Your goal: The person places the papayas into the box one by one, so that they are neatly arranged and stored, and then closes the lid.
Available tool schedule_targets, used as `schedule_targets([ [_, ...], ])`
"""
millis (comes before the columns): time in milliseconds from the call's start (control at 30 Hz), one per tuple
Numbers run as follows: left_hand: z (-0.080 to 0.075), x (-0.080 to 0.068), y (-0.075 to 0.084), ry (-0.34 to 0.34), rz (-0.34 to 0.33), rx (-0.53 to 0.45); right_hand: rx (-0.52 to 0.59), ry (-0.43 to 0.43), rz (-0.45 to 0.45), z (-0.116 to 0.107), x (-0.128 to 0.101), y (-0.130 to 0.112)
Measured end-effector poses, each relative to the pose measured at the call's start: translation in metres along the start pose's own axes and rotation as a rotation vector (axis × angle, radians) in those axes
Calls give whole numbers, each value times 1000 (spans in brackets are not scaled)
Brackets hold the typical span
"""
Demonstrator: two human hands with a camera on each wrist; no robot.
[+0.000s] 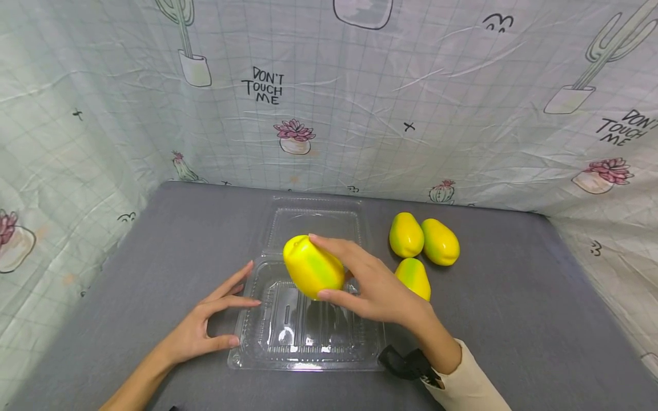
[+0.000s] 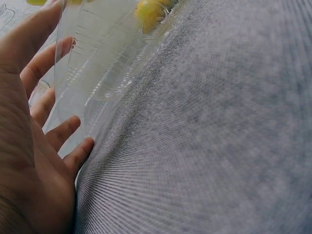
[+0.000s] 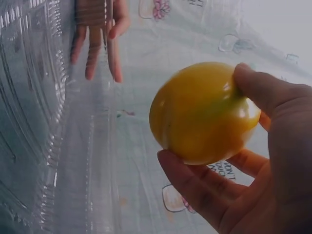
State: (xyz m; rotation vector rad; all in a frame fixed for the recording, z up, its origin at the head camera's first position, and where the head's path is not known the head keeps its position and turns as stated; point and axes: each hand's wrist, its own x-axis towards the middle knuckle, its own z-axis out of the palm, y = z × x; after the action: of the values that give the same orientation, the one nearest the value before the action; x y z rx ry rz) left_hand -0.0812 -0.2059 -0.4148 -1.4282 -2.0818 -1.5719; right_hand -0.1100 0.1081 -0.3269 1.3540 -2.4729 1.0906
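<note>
My right hand [image 1: 360, 285] grips a yellow-green mango [image 1: 312, 267] above the clear plastic clamshell tray [image 1: 308, 348]; in the right wrist view the mango [image 3: 202, 112] sits between thumb and fingers [image 3: 195, 187]. My left hand [image 1: 205, 325] rests on the grey table with straight fingers touching the tray's left edge; in the left wrist view its fingers [image 2: 46, 63] lie against the tray wall [image 2: 97, 63]. The tray's lid [image 1: 316, 220] lies open behind it.
Three more mangoes [image 1: 406, 234] [image 1: 440, 242] [image 1: 413, 277] lie on the grey table [image 1: 514, 308] right of the tray. A cactus-print cloth [image 1: 360, 103] walls the back and sides.
</note>
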Motion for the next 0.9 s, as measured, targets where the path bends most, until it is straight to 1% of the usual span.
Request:
schedule_targets([
  [133,0,0,1,-1,-2,0,3,-2,-11,4,1,3],
  [367,0,0,1,-4,-8,7,-3,-96,4,10,7,-1],
  [433,0,0,2,-4,-13,6,17,-122,28,11,9,-4],
  [567,1,0,2,-1,-16,4,76,-172,108,13,13,-12],
  [667,1,0,1,0,-17,4,56,-198,144,14,18,-16],
  [733,1,0,1,0,-19,6,28,-215,143,14,22,-17],
  [800,1,-1,1,0,-21,10,-6,-233,120,13,25,-17],
  [900,1,-1,1,-2,-24,16,-17,-252,91,11,31,-16],
])
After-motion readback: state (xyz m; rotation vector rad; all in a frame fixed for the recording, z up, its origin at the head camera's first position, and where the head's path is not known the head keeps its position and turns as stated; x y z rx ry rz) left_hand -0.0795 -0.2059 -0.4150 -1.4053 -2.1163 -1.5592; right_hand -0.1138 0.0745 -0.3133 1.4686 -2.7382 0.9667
